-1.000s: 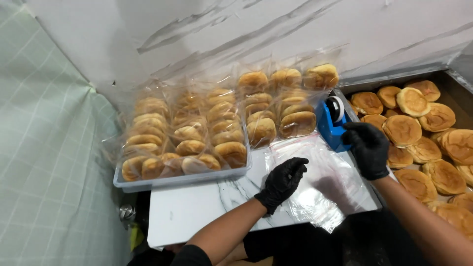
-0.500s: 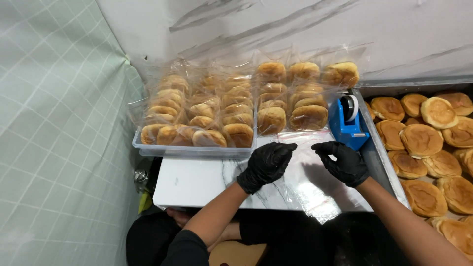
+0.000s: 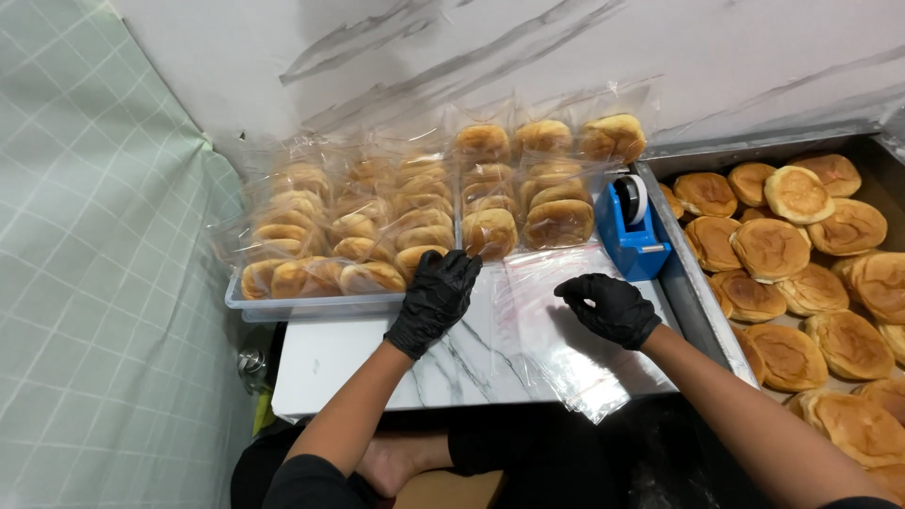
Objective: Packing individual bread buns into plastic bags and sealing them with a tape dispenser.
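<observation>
Both my hands wear black gloves over a small marble-patterned table (image 3: 358, 363). My left hand (image 3: 436, 297) lies with fingers spread near the front of the bagged buns, at the left edge of a stack of clear plastic bags (image 3: 556, 344). My right hand (image 3: 608, 306) hovers over those bags with fingers curled and pinched together; whether it pinches a bag is unclear. A blue tape dispenser (image 3: 630, 226) stands just beyond my right hand. Bagged buns (image 3: 424, 217) fill a clear tray (image 3: 311, 306) at the back of the table.
A metal tray (image 3: 693, 283) on the right holds several loose golden buns (image 3: 801, 254). A white marbled wall runs behind everything, and a pale green checked cloth (image 3: 104, 283) hangs on the left. My bare foot (image 3: 396, 462) shows below the table edge.
My right hand has come back from the tape dispenser to above the plastic bags. My left hand slid forward toward the bagged buns. The view has shifted closer.
</observation>
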